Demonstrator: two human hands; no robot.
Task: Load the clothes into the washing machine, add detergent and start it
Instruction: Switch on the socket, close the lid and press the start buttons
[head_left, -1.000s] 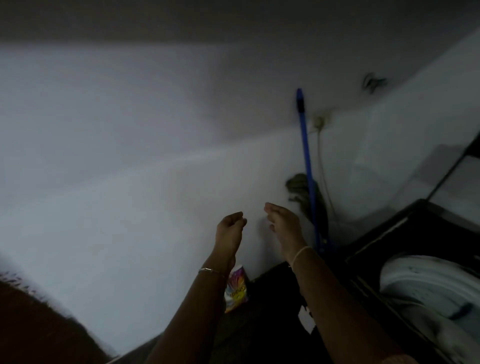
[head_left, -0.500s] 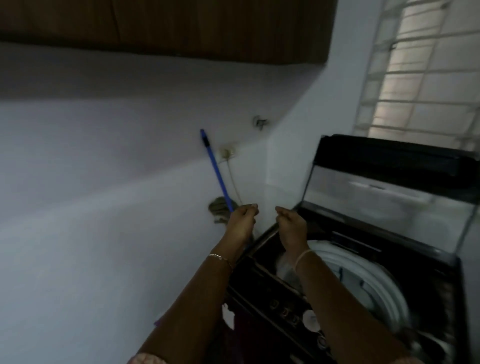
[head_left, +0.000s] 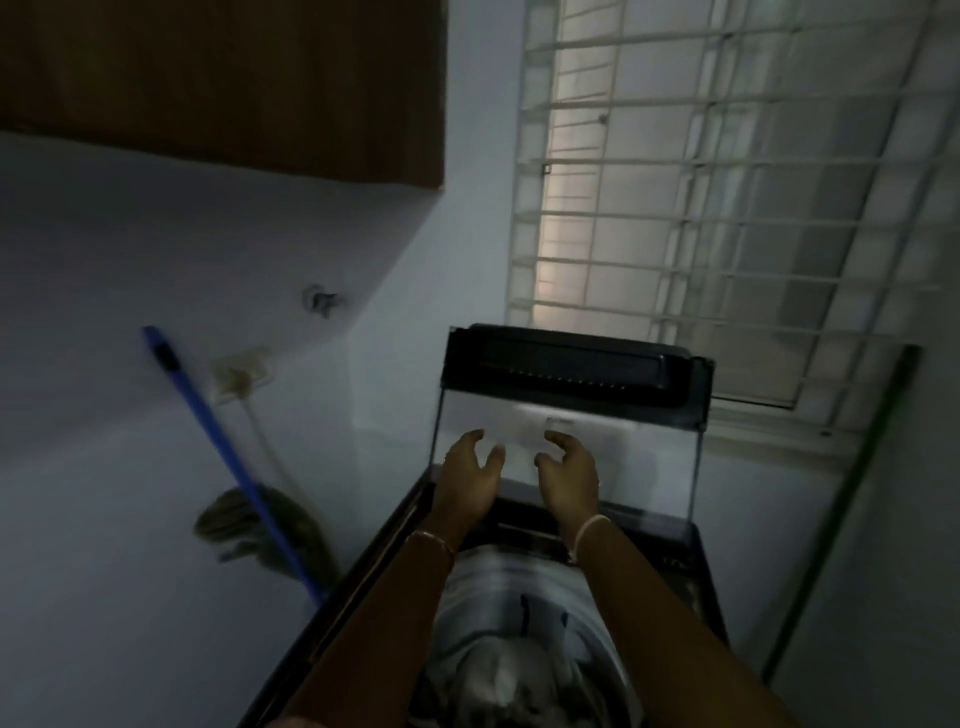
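Observation:
A black top-loading washing machine stands in front of me with its glass lid raised upright. Pale clothes lie in its white drum. My left hand and my right hand are stretched out over the drum, side by side, just in front of the lid's glass. Both hands have their fingers spread and curled, with nothing in them. No detergent is in view.
A blue-handled mop leans on the left wall beside the machine, under a wall socket and a tap. A wooden cabinet hangs above. A barred window is behind the machine, a green pole on the right.
My view has swung right from the wall to the washing machine. Both hands have moved over the drum toward the raised lid, and their fingers have spread from loosely curled.

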